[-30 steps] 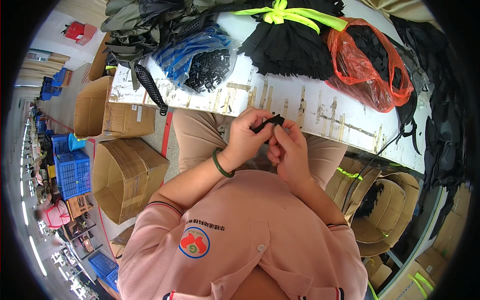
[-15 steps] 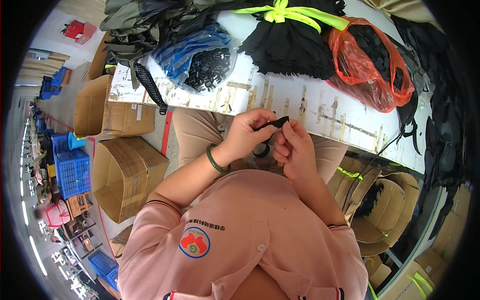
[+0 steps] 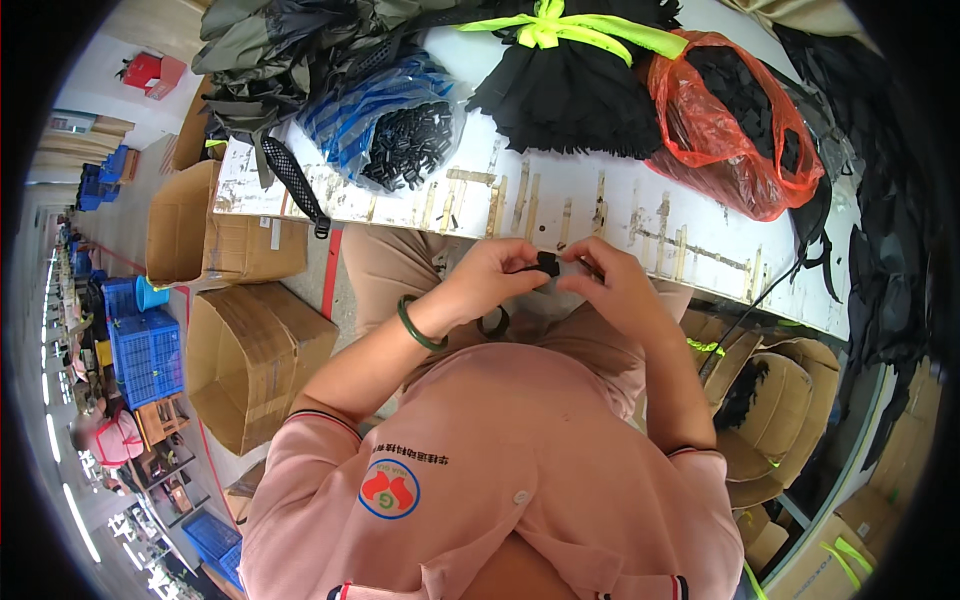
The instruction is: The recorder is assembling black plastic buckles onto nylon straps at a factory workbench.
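Note:
My left hand (image 3: pixel 492 275) pinches a black fabric strap (image 3: pixel 546 264) between thumb and fingers, just off the table's near edge. A black loop (image 3: pixel 493 322), perhaps part of the same strap, hangs below that hand. My right hand (image 3: pixel 618 290) is closed to the right of the strap, its fingertips a short gap away. Something small and dark seems to sit between its thumb and forefinger, too hidden to name. On the table, a clear and blue plastic bag (image 3: pixel 375 115) spills small black plastic pieces (image 3: pixel 410 145).
The worn white table (image 3: pixel 620 200) bears a bundle of black strips (image 3: pixel 570 105) tied with a neon yellow band (image 3: pixel 548 30), a red plastic bag (image 3: pixel 700 165) and dark fabric (image 3: pixel 265 70). Cardboard boxes (image 3: pixel 255 360) stand left; another box (image 3: pixel 780 420) stands right. Blue crates (image 3: pixel 145 350) are farther left.
My hands have moved apart slightly; the right fingers have come off the strap's end and shifted right. The strap's end is now lower and folded near the left fingertips.

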Tool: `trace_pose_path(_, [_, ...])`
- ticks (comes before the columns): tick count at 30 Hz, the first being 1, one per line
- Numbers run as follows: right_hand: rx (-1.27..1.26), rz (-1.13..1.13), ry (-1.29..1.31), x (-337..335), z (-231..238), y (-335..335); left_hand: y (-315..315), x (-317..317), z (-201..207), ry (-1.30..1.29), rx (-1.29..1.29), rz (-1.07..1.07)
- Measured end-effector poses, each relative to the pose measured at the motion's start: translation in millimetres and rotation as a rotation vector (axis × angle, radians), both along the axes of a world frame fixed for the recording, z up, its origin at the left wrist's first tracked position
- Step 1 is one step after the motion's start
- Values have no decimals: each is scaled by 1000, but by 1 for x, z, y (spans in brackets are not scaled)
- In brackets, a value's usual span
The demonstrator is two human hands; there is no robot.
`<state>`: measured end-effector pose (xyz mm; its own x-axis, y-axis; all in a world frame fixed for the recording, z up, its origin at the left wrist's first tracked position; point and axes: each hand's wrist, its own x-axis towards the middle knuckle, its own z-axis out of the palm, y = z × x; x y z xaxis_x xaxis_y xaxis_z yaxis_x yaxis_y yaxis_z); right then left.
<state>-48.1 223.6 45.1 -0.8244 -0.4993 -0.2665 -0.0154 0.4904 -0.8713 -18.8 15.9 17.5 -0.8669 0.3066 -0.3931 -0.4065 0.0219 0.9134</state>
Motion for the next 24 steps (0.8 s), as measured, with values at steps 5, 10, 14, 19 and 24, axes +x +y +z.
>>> trace_pose_path(5, [-361, -232, -140, 15, -18, -11, 0, 5, -1, -125, 188, 27])
trace_pose_path(10, [-307, -40, -44, 17, -17, -13, 10, 0, 1, -42, 386, 83])
trace_pose_path(14, [-330, -113, 1, 20, -20, -13, 7, 0, 0, -19, 311, 65])
trace_pose_path(19, [-336, -303, 169, 22, -25, -18, 8, 10, 1, -195, 388, 103])
trace_pose_path(24, [-329, -251, 159, 18, -9, -21, 3, 9, 10, -80, 454, 64])
